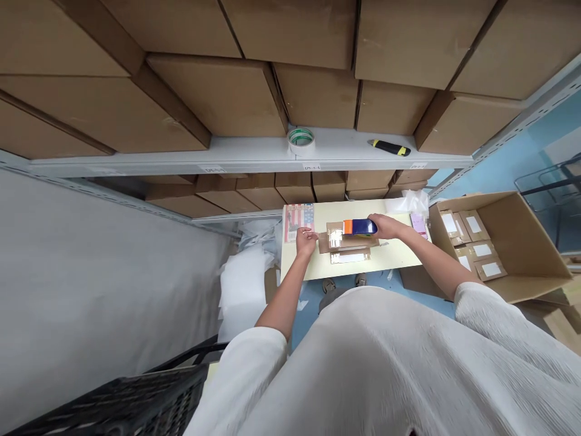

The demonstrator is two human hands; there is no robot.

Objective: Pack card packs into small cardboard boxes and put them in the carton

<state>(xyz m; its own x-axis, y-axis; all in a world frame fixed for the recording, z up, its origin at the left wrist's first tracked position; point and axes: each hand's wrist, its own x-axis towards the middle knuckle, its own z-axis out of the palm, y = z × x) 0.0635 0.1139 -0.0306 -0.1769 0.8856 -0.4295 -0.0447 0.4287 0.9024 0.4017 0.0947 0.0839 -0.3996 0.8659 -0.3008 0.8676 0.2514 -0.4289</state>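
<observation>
A small cardboard box [354, 242] lies on the pale yellow table, with shiny clear tape across its top left part. My right hand [384, 226] is wrapped round the blue handle of a tape dispenser [358, 227], whose orange end rests over the box's top. At the box's left end, my left hand [307, 241] is closed, its fingertips pinching the edge by the flap. Whether a strip of tape is also between those fingers is too small to tell. A second small box with a white label [350, 257] sits right beside the first, on the near side.
A printed sheet [298, 223] lies at the table's [308, 270] left end; a phone [418, 224] and clear plastic wrap [407, 202] at its right. A large open carton [521, 242] holds several labelled boxes. The shelf above bears a tape roll [301, 142] and a utility knife [389, 148].
</observation>
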